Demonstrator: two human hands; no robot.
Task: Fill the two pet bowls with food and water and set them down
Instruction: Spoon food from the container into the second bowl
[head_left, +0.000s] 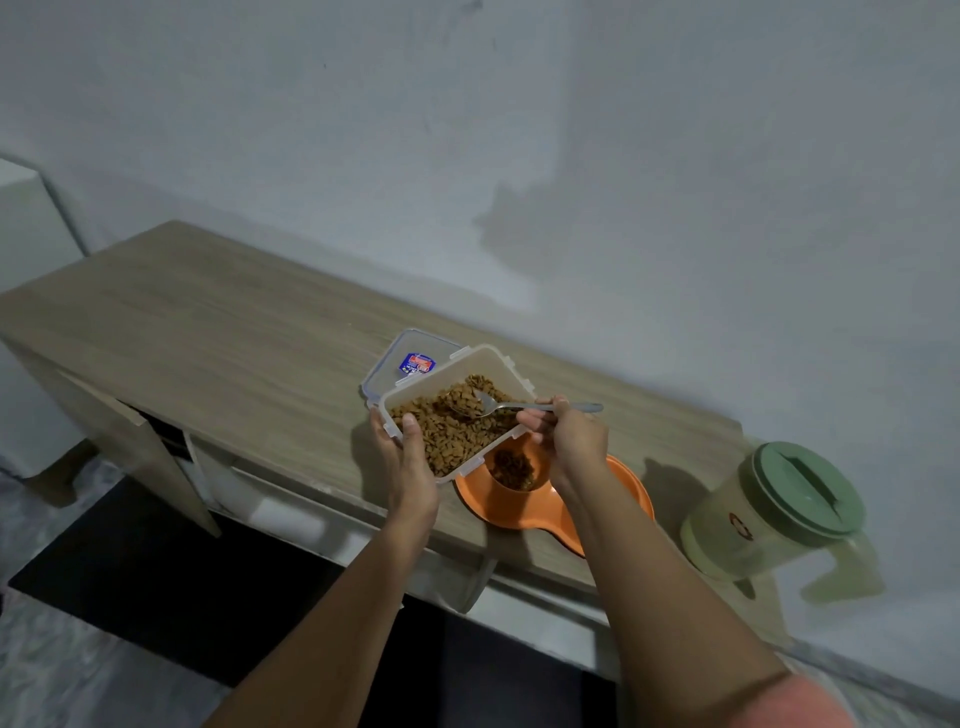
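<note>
The left hand (408, 457) grips the tilted kibble container (457, 410). The right hand (571, 434) pinches a spoon (511, 407) in it, above the orange bowl (519, 506).

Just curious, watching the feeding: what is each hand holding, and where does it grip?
The left hand holds the kibble container by its near corner. The right hand pinches the spoon midway along its handle.

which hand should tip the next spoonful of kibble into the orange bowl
Right. The right hand already holds the spoon in the kibble, directly above the orange bowl. The left hand is busy holding the container.
</note>
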